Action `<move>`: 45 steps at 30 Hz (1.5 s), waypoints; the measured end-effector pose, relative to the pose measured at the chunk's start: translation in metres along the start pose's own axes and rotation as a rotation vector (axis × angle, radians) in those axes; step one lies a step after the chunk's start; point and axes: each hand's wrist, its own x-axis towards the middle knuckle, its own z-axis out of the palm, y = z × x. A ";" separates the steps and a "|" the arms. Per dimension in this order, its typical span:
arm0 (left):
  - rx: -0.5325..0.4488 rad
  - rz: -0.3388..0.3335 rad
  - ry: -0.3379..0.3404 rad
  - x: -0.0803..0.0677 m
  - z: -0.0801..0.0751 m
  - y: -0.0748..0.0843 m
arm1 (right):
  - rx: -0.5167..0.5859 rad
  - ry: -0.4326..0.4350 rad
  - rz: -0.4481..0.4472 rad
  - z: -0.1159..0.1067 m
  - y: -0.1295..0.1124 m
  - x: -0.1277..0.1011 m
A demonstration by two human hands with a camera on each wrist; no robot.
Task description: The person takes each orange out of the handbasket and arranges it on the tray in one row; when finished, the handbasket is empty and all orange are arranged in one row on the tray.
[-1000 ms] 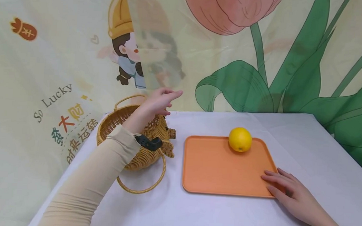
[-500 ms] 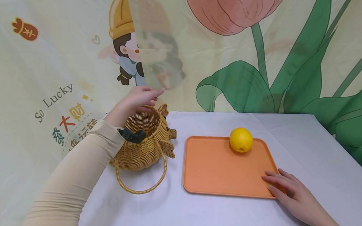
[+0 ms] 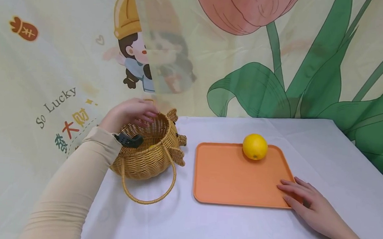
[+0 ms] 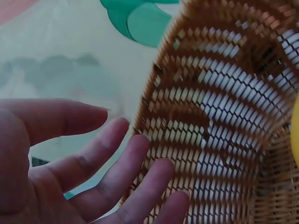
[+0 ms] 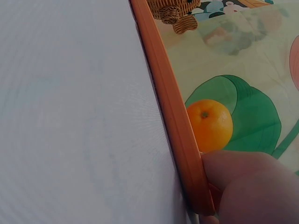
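A person's left hand (image 3: 129, 112) hangs over the far rim of a wicker basket (image 3: 149, 157) at the left of a white-clothed table (image 3: 224, 227), the sleeved forearm running up from the lower left and the wrist bent so the fingers (image 4: 117, 163) spread loosely toward the basket's mouth; they are relaxed and grip nothing, and the wrist view shows the fingertips right at the weave, though contact cannot be told for certain. The right hand (image 3: 308, 205) lies flat, palm down, at the near right corner of an orange tray (image 3: 227, 180), fingers straight and pointing left across the rim, with a fingertip (image 5: 243, 182) pressed against the tray's edge. The basket stands upright with its mouth tipped slightly toward the camera; its loop handle (image 3: 150, 195) is folded down and lies on the cloth toward the viewer, and small woven tabs jut from its right side toward the tray. Something yellow shows inside the basket, too little of it to name. The tray lies flat just right of the basket, its long side running left to right. A round yellow-orange fruit (image 3: 255, 146) sits on the tray by its far rim, well apart from both hands. A printed curtain (image 3: 280, 66) with a tulip and cartoon figure hangs behind.
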 end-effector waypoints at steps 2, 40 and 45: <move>0.017 -0.020 -0.021 0.002 -0.002 -0.005 | -0.003 0.001 0.004 0.000 0.000 0.000; 0.372 -0.104 -0.012 0.016 0.013 -0.037 | -0.007 0.017 -0.014 -0.004 -0.002 0.000; 0.371 -0.140 -0.047 0.017 0.016 -0.039 | -0.010 0.018 -0.017 -0.005 -0.001 0.000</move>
